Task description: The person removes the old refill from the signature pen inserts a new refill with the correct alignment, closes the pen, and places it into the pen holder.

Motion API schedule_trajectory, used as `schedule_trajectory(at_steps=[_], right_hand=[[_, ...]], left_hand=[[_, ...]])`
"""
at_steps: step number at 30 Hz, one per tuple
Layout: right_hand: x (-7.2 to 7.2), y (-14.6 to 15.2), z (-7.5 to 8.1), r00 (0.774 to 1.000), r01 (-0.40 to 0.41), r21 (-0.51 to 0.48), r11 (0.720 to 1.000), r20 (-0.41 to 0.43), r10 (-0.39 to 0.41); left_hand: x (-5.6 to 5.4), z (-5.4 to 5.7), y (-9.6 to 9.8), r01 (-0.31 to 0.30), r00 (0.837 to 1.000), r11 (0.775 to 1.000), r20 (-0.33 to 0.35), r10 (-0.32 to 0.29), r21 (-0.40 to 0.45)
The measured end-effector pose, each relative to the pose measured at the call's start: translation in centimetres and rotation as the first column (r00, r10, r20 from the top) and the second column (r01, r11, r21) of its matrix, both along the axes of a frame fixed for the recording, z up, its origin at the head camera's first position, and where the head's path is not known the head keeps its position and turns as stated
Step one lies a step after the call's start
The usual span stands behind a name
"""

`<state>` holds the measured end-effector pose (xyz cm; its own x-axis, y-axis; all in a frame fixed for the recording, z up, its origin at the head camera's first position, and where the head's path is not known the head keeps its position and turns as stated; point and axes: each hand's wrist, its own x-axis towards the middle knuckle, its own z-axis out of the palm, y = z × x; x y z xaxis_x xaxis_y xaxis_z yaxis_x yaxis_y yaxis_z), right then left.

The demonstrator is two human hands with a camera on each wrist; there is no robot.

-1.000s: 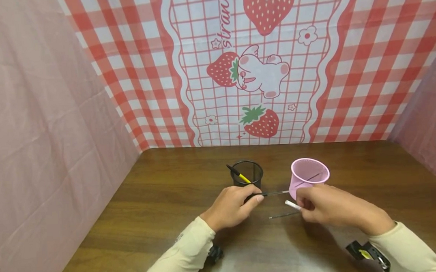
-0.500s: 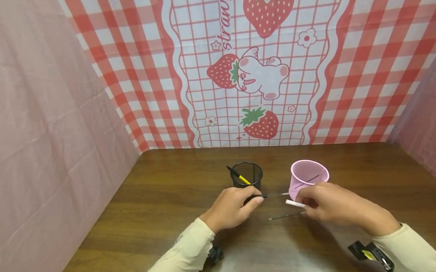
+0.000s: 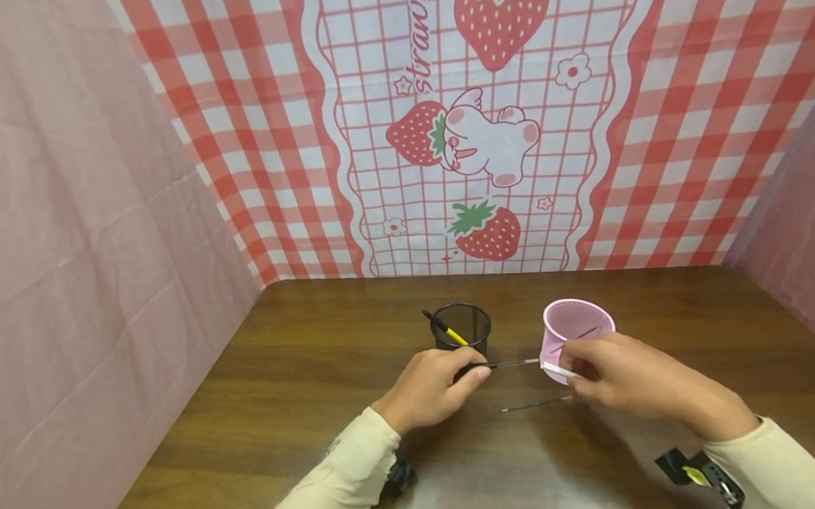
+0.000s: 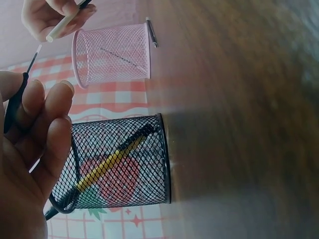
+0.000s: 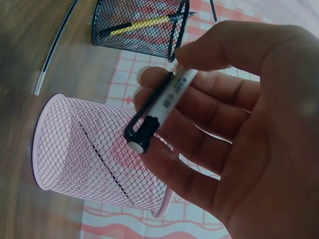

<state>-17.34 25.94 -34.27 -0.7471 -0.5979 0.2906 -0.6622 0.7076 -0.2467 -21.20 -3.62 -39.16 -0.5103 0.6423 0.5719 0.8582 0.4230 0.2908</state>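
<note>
My left hand [image 3: 434, 386] pinches a slim black pen part [image 4: 16, 102] with a thin ink refill [image 3: 515, 364] sticking out to the right. Between the thumb and fingers of my right hand [image 3: 634, 374] is a white pen barrel [image 3: 557, 371]; its black clip [image 5: 149, 107] and push-button end show in the right wrist view. The barrel's pale end points toward the refill tip, overlapping the pink mesh pen cup [image 3: 567, 320] in the head view. Another refill [image 3: 537, 404] lies on the table below the hands. One more thin dark refill [image 5: 102, 157] leans inside the pink cup.
A black mesh pen cup [image 3: 480, 323] stands behind my left hand, holding a yellow and black pen [image 3: 456, 334]. The wooden table [image 3: 303, 365] runs back to a strawberry-print cloth [image 3: 485, 152]. Pink fabric [image 3: 85, 223] hangs at both sides.
My right hand has moved slightly away from me and to the right, and the white barrel has turned and risen toward the level of the left hand's refill. The left hand stays nearly still.
</note>
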Motion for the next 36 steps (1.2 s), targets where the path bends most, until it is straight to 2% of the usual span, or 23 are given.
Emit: schedule_trajectory(at_steps=[7, 16, 29, 36], right_hand=[[-0.1, 0.0, 0.0, 0.998, 0.000, -0.026, 1.000, -0.071, -0.001], [0.1, -0.2, 0.1, 0.995, 0.037, -0.025, 0.999, -0.092, -0.039], [0.4, -0.9, 0.1, 0.994, 0.041, -0.023, 0.999, -0.102, -0.043], [0.5, -1.1, -0.1, 0.989, 0.032, -0.032, 0.999, -0.146, -0.036]], left_hand=[[0.1, -0.1, -0.1, 0.001, 1.000, 1.000, 0.009, -0.001, -0.006], [-0.1, -0.1, 0.0, 0.001, 1.000, 1.000, 0.001, -0.001, 0.000], [0.1, -0.1, 0.0, -0.005, 1.000, 1.000, -0.010, 0.005, -0.014], [0.1, -0.3, 0.1, -0.006, 1.000, 1.000, -0.017, 0.005, -0.021]])
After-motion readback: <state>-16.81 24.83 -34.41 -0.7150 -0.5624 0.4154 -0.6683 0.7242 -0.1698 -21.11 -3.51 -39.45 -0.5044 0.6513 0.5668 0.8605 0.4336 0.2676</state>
